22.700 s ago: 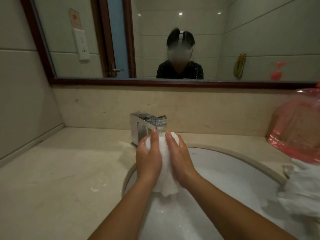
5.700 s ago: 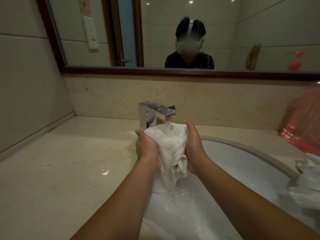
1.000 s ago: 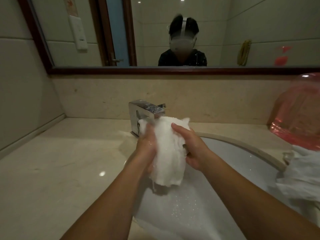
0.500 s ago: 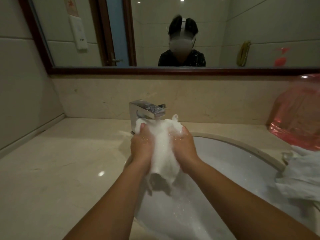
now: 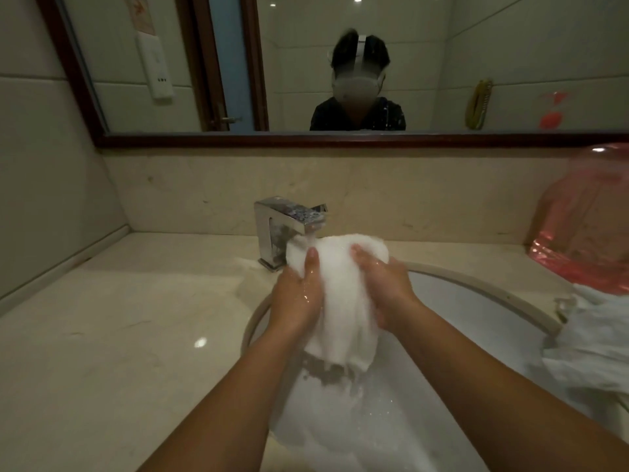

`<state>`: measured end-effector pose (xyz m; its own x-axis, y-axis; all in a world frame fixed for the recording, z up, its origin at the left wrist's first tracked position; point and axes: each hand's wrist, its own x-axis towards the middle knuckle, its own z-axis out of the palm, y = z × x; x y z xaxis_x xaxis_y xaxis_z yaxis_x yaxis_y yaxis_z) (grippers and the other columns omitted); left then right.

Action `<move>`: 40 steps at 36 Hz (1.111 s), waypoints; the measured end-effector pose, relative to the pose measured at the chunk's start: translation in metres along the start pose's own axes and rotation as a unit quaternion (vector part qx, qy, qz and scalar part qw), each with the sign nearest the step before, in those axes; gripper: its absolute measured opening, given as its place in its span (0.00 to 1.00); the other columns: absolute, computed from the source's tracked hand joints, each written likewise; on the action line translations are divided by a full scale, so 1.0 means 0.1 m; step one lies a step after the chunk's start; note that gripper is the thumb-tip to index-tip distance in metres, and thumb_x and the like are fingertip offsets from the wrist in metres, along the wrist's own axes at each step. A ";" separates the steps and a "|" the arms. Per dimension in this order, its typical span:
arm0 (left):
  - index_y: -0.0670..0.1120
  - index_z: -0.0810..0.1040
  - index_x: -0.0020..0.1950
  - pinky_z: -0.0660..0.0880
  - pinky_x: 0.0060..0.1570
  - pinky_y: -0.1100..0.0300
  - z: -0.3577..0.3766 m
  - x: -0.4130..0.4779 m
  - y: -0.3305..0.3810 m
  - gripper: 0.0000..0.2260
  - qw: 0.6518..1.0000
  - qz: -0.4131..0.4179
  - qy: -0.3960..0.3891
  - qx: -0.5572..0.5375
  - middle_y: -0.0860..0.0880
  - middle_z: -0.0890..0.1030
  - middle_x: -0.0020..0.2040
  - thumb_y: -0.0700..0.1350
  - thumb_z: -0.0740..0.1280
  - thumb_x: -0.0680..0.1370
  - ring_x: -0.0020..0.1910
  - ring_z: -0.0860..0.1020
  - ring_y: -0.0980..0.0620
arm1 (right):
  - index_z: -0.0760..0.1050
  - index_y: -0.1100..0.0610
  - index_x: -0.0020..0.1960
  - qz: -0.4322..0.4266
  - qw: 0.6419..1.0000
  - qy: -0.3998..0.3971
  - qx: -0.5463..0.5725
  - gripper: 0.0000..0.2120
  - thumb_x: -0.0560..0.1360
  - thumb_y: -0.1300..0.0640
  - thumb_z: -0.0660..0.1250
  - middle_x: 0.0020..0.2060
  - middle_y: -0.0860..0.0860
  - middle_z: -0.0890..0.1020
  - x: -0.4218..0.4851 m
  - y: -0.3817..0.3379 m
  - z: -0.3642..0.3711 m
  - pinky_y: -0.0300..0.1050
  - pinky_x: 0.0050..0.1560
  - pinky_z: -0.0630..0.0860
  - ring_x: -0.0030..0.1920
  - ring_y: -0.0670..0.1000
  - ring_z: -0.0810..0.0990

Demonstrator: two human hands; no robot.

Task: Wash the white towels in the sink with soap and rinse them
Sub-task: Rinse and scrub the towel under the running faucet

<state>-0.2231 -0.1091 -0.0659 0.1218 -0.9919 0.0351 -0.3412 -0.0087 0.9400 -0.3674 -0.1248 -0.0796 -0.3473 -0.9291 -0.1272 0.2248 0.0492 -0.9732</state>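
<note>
A wet white towel (image 5: 342, 301) hangs bunched between my two hands over the white sink (image 5: 476, 321). My left hand (image 5: 299, 294) grips its left side, thumb on the front. My right hand (image 5: 384, 284) grips its right side. The towel's top sits right under the chrome faucet (image 5: 282, 226), where water runs onto it. Water drips from the towel's lower end into the basin. More white towels (image 5: 599, 338) lie heaped on the sink's right rim.
A pink translucent plastic bag (image 5: 585, 219) stands on the beige counter (image 5: 119, 335) at the right, behind the heap. The backsplash and a framed mirror rise behind the faucet. A wall closes the left side.
My hands have spread slightly apart and the towel has been pulled flatter and higher under the running water. The camera view is nearly unchanged.
</note>
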 end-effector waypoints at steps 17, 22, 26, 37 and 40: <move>0.42 0.82 0.62 0.79 0.61 0.49 0.01 0.05 -0.02 0.42 0.871 -0.176 -0.132 -0.440 0.41 0.84 0.48 0.79 0.61 0.74 0.54 0.84 0.44 | 0.82 0.53 0.53 -0.155 0.952 -0.114 -0.238 0.17 0.77 0.43 0.63 0.50 0.52 0.85 -0.56 -0.12 0.35 0.58 0.59 0.78 0.52 0.52 0.82; 0.36 0.78 0.72 0.77 0.67 0.39 -0.15 0.10 -0.08 0.49 0.811 -0.218 -0.228 -0.493 0.33 0.82 0.64 0.77 0.68 0.71 0.60 0.84 0.34 | 0.83 0.61 0.51 -0.130 0.988 -0.057 -0.064 0.11 0.84 0.56 0.65 0.43 0.59 0.88 -0.47 -0.23 0.28 0.52 0.44 0.81 0.41 0.56 0.84; 0.40 0.77 0.74 0.72 0.72 0.34 -0.15 0.14 -0.09 0.40 0.804 -0.218 -0.208 -0.512 0.30 0.81 0.66 0.70 0.69 0.75 0.65 0.80 0.29 | 0.82 0.54 0.56 -0.126 0.973 0.013 -0.192 0.17 0.78 0.40 0.72 0.50 0.51 0.86 -0.26 -0.15 0.12 0.49 0.52 0.81 0.50 0.52 0.84; 0.43 0.79 0.71 0.83 0.56 0.38 -0.07 0.36 -0.13 0.34 0.875 -0.150 -0.083 -0.453 0.34 0.84 0.63 0.68 0.71 0.76 0.60 0.84 0.34 | 0.74 0.67 0.74 0.183 0.937 -0.283 0.088 0.47 0.72 0.32 0.76 0.67 0.66 0.80 -0.08 0.05 0.10 0.58 0.61 0.79 0.56 0.63 0.85; 0.41 0.81 0.66 0.84 0.50 0.46 -0.03 0.36 -0.17 0.29 0.902 -0.147 -0.101 -0.393 0.37 0.87 0.56 0.65 0.67 0.81 0.56 0.86 0.36 | 0.79 0.62 0.70 0.157 0.963 -0.220 0.017 0.35 0.72 0.39 0.77 0.61 0.66 0.84 -0.05 0.09 0.08 0.67 0.71 0.75 0.62 0.68 0.84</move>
<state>-0.2100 -0.1447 -0.0798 -0.0996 -0.9651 -0.2421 0.4549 -0.2605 0.8516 -0.3565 -0.1228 -0.0859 0.1607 -0.9358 -0.3138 0.2884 0.3485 -0.8918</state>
